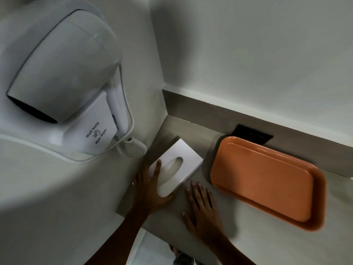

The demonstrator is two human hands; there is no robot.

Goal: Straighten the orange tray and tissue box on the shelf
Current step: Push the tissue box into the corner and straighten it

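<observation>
A white tissue box (183, 159) with an oval slot lies on the grey shelf (191, 131) near the left wall, turned at an angle. My left hand (149, 186) grips its near end, index finger on top and thumb under the corner. To the right lies an empty orange tray (267, 180), skewed, its far corner near the back wall. Between box and tray, my right hand (200, 205) rests flat on the shelf with fingers spread, touching neither.
A white wall-hung hair dryer (63, 73) juts from the left wall above the shelf's left end, its coiled cord end (133, 148) beside the box. A black socket plate (252, 133) sits on the back ledge behind the tray. The shelf's front edge runs below my wrists.
</observation>
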